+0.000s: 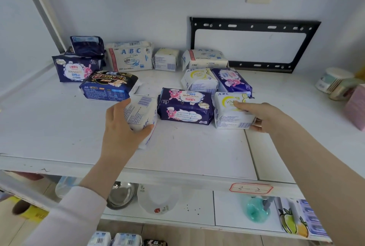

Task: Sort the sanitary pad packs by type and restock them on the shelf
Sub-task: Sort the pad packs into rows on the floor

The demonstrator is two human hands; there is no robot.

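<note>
— Gripping anything, those two hands?
— Both are. The left hand point(120, 127), low and left of centre, holds a white ABC pack point(142, 113) at a tilt. The thumb curls across the near face and the other fingers wrap round the far side. Whether the pack's lower end rests on the shelf point(59, 127) I cannot tell.
— And the other?
— The right hand point(262, 115), right of centre, grips a yellow-print ABC pack point(229, 116) that sits on the shelf. The forefinger lies along its top and the remaining fingers curl at its right end.
— What lies between them?
— A purple pack point(185, 107), flat on the shelf, just beside both held packs.
— Further back?
— Behind it sit a second yellow-print pack point(199, 79) and a second purple pack point(232, 81), side by side and touching. Left of centre lies a dark blue pack point(110, 85). Along the back wall, from the left, there is a third purple pack point(76, 70) with a navy pack point(87, 46) behind and above it. Next come an upright blue-letter ABC pack point(130, 57), a small white pack point(166, 60) and another blue-letter pack point(205, 59) lying down.
— Anything else?
— A black bracket point(254, 23) on the wall at upper right and a red-edged label point(250, 188) on the shelf's front lip. Below the shelf are a metal bowl point(122, 194) and a white bowl point(158, 202).
</note>
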